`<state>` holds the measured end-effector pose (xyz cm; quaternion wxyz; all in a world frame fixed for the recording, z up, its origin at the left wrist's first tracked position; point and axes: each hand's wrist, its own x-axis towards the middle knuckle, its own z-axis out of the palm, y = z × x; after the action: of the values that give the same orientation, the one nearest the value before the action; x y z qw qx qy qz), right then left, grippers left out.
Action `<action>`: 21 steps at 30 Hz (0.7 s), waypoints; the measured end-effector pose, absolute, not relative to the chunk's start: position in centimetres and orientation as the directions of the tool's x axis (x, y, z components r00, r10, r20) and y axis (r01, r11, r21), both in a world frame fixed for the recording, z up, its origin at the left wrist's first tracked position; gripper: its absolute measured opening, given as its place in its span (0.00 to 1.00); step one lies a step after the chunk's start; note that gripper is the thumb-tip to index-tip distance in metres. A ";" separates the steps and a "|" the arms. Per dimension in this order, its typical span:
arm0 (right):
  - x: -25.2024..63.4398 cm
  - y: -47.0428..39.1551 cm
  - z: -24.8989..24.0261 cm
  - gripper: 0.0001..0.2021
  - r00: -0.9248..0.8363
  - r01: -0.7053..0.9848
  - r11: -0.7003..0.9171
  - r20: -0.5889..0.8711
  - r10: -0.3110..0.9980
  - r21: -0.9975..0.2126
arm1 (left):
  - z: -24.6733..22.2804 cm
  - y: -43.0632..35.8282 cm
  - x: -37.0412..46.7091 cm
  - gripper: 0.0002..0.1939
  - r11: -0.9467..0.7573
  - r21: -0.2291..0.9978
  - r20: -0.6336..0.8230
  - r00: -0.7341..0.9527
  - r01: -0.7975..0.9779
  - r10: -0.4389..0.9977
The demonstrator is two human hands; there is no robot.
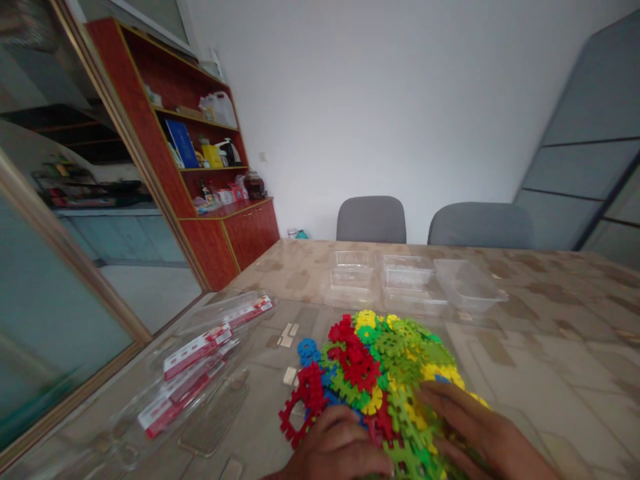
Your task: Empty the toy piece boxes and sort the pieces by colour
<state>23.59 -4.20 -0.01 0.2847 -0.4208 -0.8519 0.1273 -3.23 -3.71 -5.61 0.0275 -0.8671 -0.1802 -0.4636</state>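
A heap of red, green, yellow and blue toothed plastic pieces [395, 353] lies on the table near its front edge. My left hand [337, 447] rests at the heap's front left, its fingers bent over the pieces; what lies under them is hidden. On the right side of the heap, my right hand [475, 427] lies with its fingers stretched over green and yellow pieces. A red piece with a hole [311, 400] sticks out to the left, just beyond my left hand. Blue round pieces [309, 351] sit at the heap's left edge.
Clear plastic containers [407, 283] stand behind the heap on the patterned table [540, 347]. Clear packaging with red and white labels [197, 353] lies at the left. Two grey chairs [371, 220] are at the far side, and a red-brown cabinet [250, 233] stands back left.
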 end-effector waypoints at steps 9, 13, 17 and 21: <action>25.4 -3.8 1.9 0.17 -0.521 0.739 0.568 0.227 0.823 -0.362 | 0.0 -4.5 -4.7 0.15 -0.851 0.384 0.672 0.524 0.359 0.524; 25.1 -4.2 1.3 0.19 -0.477 0.762 0.544 0.263 0.839 -0.352 | 0.0 -4.6 -4.9 0.15 -0.810 0.413 0.658 0.478 0.417 0.582; 24.9 -4.8 0.2 0.36 -0.507 0.781 0.566 0.262 0.821 -0.264 | -0.2 -4.7 -4.8 0.12 -0.889 0.260 0.635 0.627 0.378 0.452; 24.0 -4.8 0.0 0.37 -0.499 0.799 0.543 0.219 0.838 -0.259 | -1.2 -4.8 -4.1 0.09 -0.918 0.077 0.679 0.653 0.390 0.334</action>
<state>24.03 -4.80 0.05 0.1606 -0.4739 -0.8636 0.0621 -4.06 -4.77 -1.23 0.0378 -0.9085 -0.1992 -0.3655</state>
